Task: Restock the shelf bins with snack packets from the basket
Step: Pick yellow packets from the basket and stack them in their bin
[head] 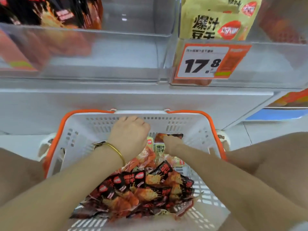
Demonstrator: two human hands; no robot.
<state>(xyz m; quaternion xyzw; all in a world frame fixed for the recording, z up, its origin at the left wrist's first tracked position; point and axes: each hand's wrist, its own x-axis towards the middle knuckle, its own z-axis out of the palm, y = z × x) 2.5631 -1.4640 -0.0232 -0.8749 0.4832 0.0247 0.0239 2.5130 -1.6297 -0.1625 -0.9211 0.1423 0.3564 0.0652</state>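
Now, in the white orange-rimmed basket (191, 125), my right hand (171, 145) pinches a red-black snack packet (171, 135), my left hand (130, 132) curls, hold unseen; next, lift into the clear plastic bin (108, 52).

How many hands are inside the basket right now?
2. The left hand is near the far wall of the basket, fingers curled down; the right hand is beside it, touching a red packet. What either grips is hidden.

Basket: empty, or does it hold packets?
Holds packets. A pile of black-and-red packets covers much of the basket floor, yellow packets lie farther in, and the right hand pinches a red packet.
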